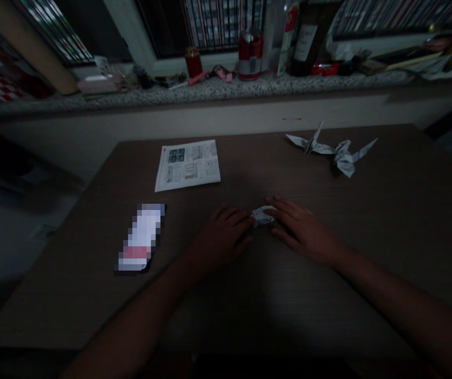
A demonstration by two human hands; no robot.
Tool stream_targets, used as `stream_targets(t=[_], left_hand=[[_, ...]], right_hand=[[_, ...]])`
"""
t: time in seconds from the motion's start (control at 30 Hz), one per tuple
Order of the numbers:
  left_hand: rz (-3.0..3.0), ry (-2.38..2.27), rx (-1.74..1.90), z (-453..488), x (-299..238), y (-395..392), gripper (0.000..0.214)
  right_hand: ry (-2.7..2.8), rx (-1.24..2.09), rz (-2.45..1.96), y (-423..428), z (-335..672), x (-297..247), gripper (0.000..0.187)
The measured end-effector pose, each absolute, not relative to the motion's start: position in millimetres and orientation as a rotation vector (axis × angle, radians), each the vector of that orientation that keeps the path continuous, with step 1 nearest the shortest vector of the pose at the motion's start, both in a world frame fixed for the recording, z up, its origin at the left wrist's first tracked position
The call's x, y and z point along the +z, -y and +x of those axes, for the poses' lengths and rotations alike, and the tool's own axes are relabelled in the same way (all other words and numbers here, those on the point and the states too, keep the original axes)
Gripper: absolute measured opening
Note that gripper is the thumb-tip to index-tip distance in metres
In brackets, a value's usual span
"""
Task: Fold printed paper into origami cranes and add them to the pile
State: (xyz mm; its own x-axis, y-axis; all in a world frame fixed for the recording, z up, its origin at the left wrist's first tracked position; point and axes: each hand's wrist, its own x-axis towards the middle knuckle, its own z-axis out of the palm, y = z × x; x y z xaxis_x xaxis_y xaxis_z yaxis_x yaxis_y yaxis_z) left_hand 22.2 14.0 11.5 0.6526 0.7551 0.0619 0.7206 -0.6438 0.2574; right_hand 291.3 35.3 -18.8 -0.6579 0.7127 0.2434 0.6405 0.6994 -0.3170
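Bare forearms point(135, 310) lead to my left hand point(224, 231) and right hand point(303, 226), both open, palm down, fingers on a small grey-white printed paper strip point(263, 216) between them on the brown wooden desk point(400, 226). Folded small but lacking clear form, it seems only partway along. Two bird-shaped grey-white printed-paper figures point(344, 158) beyond my right hand look finished; the flat rectangular white newsprint sheet point(190, 166) beyond my left appears unshaped.

The counter point(408, 210) shows matt, smooth-looking wood grain. At centre, the strip point(263, 216) is creased, printed paper — matt, like the folded paper cranes point(344, 158) at upper right. Newspaper point(188, 166), upper left of centre: dull. Along the top — speckled stone-look sill point(210, 95), shiny metal can point(250, 54).
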Motion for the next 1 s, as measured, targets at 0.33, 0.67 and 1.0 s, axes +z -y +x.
stream_targets(t=[0.33,0.67,1.0], left_hand=[[2.616,-1.220,0.378,22.6,5.4,-14.6,0.035],[2.555,-1.233,0.553,26.9,-5.8,-25.0,0.020],[2.516,-1.210,0.644,27.9,-6.5,-27.6,0.013]], right_hand=[[2.485,0.349,-0.888,-36.8,291.6,-24.6,0.034],[2.430,0.416,-0.841,-40.0,289.0,-24.3,0.027],[2.368,0.482,-0.862,-42.7,288.8,-27.5,0.024]])
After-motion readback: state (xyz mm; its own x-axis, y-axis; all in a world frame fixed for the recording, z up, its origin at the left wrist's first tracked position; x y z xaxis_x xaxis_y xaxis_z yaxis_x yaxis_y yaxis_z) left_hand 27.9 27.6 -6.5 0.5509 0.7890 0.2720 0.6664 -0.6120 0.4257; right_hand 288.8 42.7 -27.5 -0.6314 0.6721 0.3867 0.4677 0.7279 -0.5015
